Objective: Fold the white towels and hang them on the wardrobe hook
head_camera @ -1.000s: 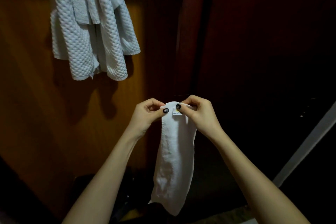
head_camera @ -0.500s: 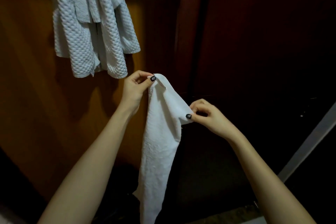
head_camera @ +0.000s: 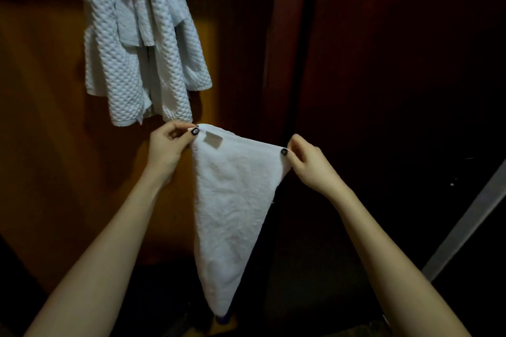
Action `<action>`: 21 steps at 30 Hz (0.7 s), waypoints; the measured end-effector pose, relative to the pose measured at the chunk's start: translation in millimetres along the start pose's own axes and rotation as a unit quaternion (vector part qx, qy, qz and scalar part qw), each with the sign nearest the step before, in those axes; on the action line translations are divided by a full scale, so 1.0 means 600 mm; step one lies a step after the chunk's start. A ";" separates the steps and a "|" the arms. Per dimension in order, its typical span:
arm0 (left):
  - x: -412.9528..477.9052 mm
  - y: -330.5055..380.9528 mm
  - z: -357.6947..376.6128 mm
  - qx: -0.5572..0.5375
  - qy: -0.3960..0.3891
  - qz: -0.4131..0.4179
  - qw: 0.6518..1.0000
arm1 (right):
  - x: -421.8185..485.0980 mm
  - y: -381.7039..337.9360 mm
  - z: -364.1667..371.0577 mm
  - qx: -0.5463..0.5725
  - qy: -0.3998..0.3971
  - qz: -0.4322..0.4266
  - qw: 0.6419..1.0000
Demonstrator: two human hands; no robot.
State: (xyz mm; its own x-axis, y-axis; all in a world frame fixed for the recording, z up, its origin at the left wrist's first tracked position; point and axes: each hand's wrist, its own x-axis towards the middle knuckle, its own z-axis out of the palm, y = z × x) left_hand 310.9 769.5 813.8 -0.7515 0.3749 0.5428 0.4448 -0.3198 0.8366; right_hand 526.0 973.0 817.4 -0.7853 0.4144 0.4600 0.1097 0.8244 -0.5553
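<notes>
- left hand (head_camera: 168,146): fingers curled in, thumb and fingertips pinching the upper left corner of the white towel (head_camera: 232,200); dark polish on the thumbnail, thumb on the side of the cloth facing the person.
- right hand (head_camera: 312,164): also curled, pinching the towel's upper right corner between thumb and forefinger; sits a bit lower than the left hand.
- both forearms bare, reaching up and forward from the bottom of the view, well apart.
- white towel: held in the air between the two hands, top edge stretched out and sloping down to the right; the rest hangs and narrows to a point at the bottom, so it reads as a triangle. Surface lightly creased.
- label (head_camera: 213,140): small pale rectangle sewn near the top edge, just beside the left thumb, tilted.
- hung towels (head_camera: 137,49): bunch of white quilted cloths hanging up and left of the hands, against the wardrobe panel (head_camera: 41,145); lowest edge ends just above the left hand, not touching it. What they hang from is covered by the cloth.
- wardrobe panel: brown wood, lit orange on the left.
- dark door (head_camera: 397,63): reddish-brown, right of a vertical gap, mostly in shadow.
- pale strip (head_camera: 471,216): slanted, lower right; cannot tell what it is.
</notes>
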 end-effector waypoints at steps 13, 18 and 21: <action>0.010 -0.002 -0.005 0.047 -0.009 0.027 0.998 | 0.022 0.003 -0.053 -0.005 -0.004 -0.022 1.000; 0.009 0.003 0.004 0.081 -0.015 0.049 0.995 | 0.028 0.010 -0.061 -0.045 0.028 -0.038 0.998; 0.005 0.008 0.007 0.062 -0.019 0.069 0.996 | 0.038 0.012 -0.062 -0.038 0.069 -0.024 0.997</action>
State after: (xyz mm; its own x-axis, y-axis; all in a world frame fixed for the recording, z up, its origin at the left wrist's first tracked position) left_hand 312.9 772.5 820.0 -0.6615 0.3679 0.6535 0.6010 -0.2612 0.7554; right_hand 531.7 1002.7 849.4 -0.7005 0.4185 0.5780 0.1239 0.8690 -0.4791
